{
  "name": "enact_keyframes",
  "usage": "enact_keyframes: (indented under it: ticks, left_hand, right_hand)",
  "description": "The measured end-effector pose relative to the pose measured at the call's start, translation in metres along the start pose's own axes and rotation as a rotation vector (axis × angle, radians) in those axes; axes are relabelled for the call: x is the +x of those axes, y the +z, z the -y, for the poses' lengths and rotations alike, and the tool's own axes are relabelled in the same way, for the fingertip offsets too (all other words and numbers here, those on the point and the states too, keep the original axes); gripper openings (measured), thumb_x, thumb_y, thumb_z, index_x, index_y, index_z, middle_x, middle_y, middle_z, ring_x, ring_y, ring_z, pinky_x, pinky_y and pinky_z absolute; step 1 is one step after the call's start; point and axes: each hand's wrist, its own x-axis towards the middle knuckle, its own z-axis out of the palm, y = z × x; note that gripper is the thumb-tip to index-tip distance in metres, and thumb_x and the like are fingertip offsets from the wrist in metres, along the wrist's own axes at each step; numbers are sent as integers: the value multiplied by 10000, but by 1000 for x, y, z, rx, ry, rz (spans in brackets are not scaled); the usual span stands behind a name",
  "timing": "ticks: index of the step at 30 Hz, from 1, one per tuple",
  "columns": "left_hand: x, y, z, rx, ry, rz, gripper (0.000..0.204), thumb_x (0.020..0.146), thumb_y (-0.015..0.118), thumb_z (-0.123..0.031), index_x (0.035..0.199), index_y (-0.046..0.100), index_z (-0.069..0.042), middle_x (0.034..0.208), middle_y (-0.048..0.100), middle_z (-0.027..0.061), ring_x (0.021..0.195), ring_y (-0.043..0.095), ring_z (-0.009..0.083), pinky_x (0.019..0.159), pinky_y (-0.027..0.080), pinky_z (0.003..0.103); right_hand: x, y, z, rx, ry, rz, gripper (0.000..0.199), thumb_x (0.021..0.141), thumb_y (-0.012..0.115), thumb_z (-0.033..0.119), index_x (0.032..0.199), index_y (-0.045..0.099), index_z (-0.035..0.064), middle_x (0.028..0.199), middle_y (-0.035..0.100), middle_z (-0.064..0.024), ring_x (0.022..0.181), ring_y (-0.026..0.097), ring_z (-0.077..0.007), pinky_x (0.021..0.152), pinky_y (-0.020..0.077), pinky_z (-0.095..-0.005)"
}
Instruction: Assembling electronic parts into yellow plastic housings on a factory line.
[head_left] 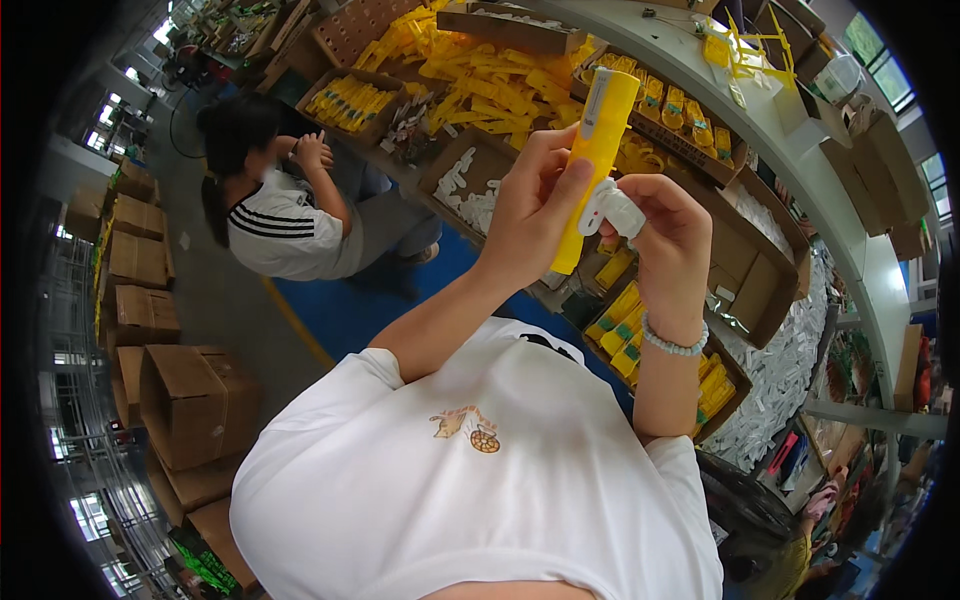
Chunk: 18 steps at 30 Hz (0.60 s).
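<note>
My left hand (533, 205) grips a long yellow plastic tube-shaped piece (597, 150), held upright in front of my chest. My right hand (668, 240) pinches a small white plastic part (611, 208) against the tube's side, about halfway down. A pale bead bracelet (672, 343) circles my right wrist. Both forearms rise from my white T-shirt (470, 470).
Cardboard trays of yellow pieces (352, 100) and white parts (468, 190) crowd the bench ahead. A box of packed yellow items (640, 330) sits below my hands. Another person in a white striped shirt (280, 225) sits to the left. Stacked cartons (190, 400) line the left aisle.
</note>
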Motion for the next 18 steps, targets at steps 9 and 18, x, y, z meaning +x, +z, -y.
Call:
enact_keyframes:
  ticks: [9, 18]
  left_hand:
    - [1, 1, 13, -207, -64, -18, 353, 999, 475, -277, 1280, 435, -68, 1009, 593, 56, 810, 599, 69, 684, 506, 224]
    - [20, -20, 17, -144, -177, 35, 320, 1001, 481, -232, 1254, 441, -39, 930, 581, 58, 755, 573, 70, 650, 480, 227]
  right_hand:
    - [-2, 2, -5, 210, 73, -37, 115, 839, 613, -35, 950, 606, -67, 811, 642, -86, 670, 595, -107, 590, 508, -237]
    - [18, 19, -14, -75, 72, -119, 123, 827, 520, -85, 921, 595, -60, 824, 656, -96, 688, 624, -101, 579, 521, -231]
